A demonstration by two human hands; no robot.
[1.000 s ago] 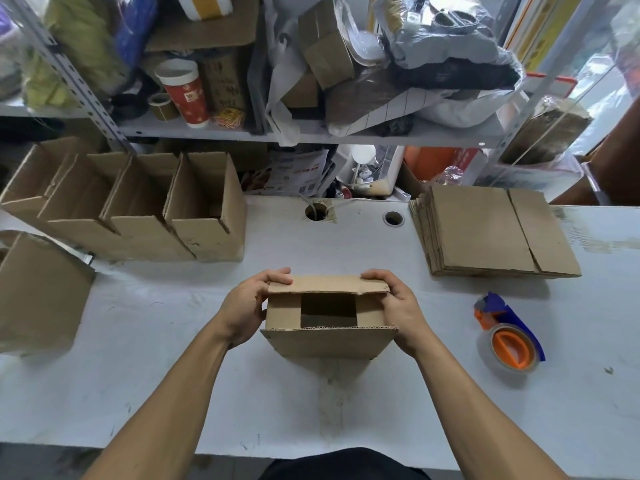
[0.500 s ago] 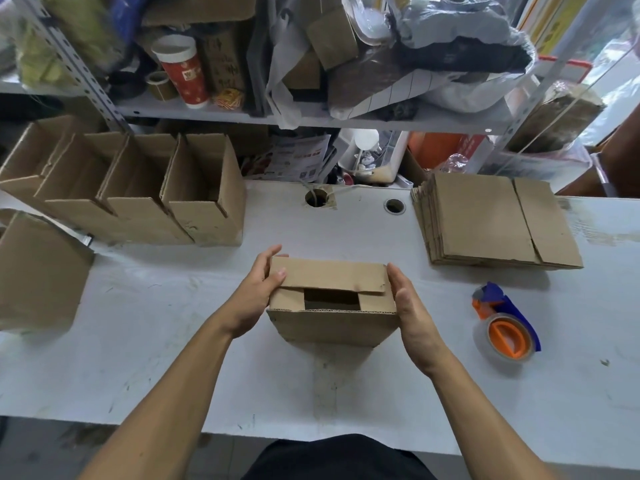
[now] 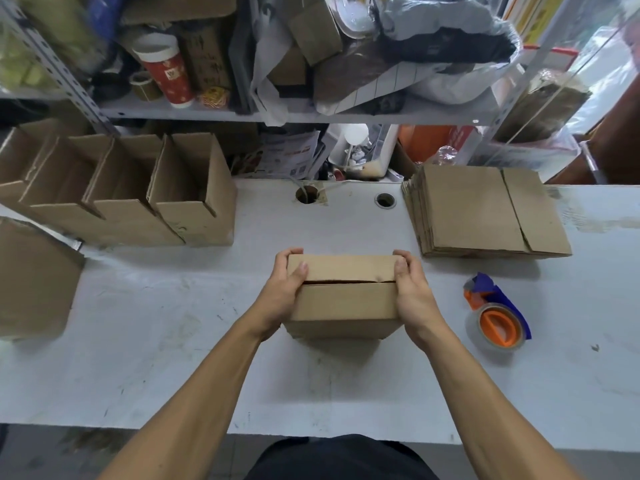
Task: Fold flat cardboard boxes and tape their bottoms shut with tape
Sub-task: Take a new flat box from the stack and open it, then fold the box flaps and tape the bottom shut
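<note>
Box [image 3: 343, 299] mid-worktop, flaps folded shut, clasped between left hand [image 3: 282, 296] and right hand [image 3: 414, 296]. Fingers curled over far top corners, thumbs pressed beside the seam.

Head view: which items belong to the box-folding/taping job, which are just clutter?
In the job:
- box, gripped by left hand and right hand, flaps closed
- tape dispenser
- flat cardboard stack
- folded boxes

Lying about:
- red paper cup
- tape roll on shelf
- plastic bags
- leaflets
</note>
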